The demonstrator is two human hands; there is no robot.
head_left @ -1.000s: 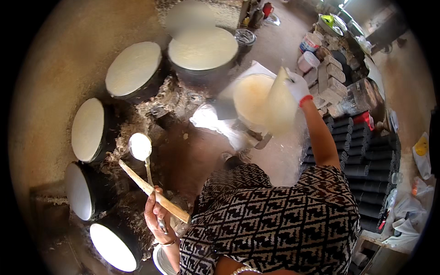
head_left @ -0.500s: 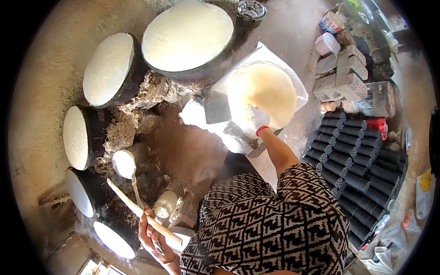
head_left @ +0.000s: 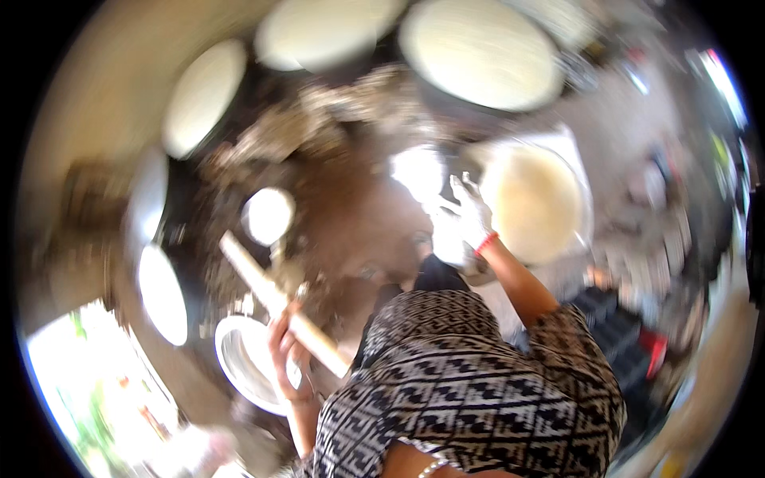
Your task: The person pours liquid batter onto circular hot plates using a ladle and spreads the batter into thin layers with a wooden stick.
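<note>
My left hand [head_left: 288, 350] is closed around a pale wooden stick [head_left: 249, 267] and a long-handled ladle [head_left: 268, 216], whose round bowl shows white. The stick slants across below the ladle's bowl. My right hand [head_left: 468, 209], in a white glove with a red cuff, is held with its fingers spread and nothing in them. It is over the left edge of a wide, round expanse of cream-tan material [head_left: 535, 203], which has a white sheet [head_left: 580, 159] about it. Motion blurs the picture, and I cannot tell whether the glove touches anything.
Several large dark pots with whitish tops [head_left: 482, 52] curve along the far and left sides. A pale metal basin [head_left: 227, 350] stands beside my left hand. Black perforated coal cylinders [head_left: 606, 319] lie at the right, near blurred bricks [head_left: 665, 247]. A bright opening [head_left: 88, 374] is at lower left.
The view has swung left, so the pots and the cream-tan round appear farther right. My right hand has come off the material's surface and its fingers have spread. The left hand keeps the stick and ladle.
</note>
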